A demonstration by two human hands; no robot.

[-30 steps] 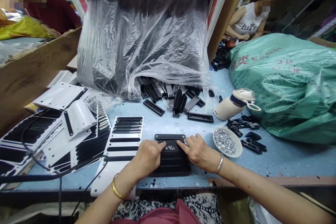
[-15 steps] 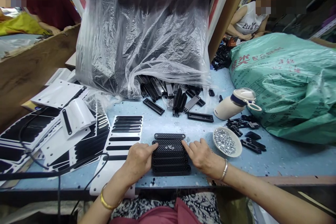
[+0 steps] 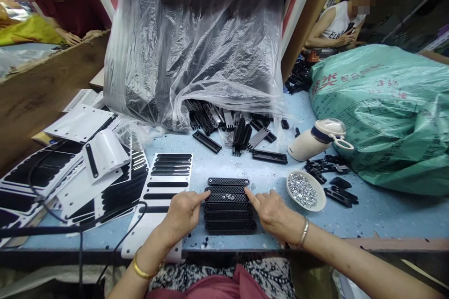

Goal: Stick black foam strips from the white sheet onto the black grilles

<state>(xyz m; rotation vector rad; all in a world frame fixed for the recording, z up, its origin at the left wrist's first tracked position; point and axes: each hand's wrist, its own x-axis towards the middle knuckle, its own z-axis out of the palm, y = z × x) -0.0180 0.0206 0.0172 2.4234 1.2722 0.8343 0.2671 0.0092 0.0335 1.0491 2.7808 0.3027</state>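
Observation:
Black perforated plastic strips [image 3: 229,215] lie side by side in a stacked row in front of me. My left hand [image 3: 184,212] presses its outstretched index fingertip on the left end of a strip near the row's far side. At the right end, my right hand [image 3: 271,212] presses with its index finger in the same way. The other fingers of both hands are loosely curled, and I see nothing gripped in them. A few small metal nuts [image 3: 228,197] lie on the strips between my hands. Any small part under the fingertips is hidden.
A white bowl [image 3: 322,204] of small metal parts and a cream bottle [image 3: 306,145] stand right, before a green sack [image 3: 393,121]. Adhesive sheets [image 3: 105,149] and a cable [image 3: 45,232] lie left. Behind are a plastic-wrapped bag [image 3: 196,46] and loose strips [image 3: 206,142]. Two people sit beyond.
The view has shifted slightly, so things appear a little further right. Both index fingers stay at the strip's ends. The person at the back right has raised their hands.

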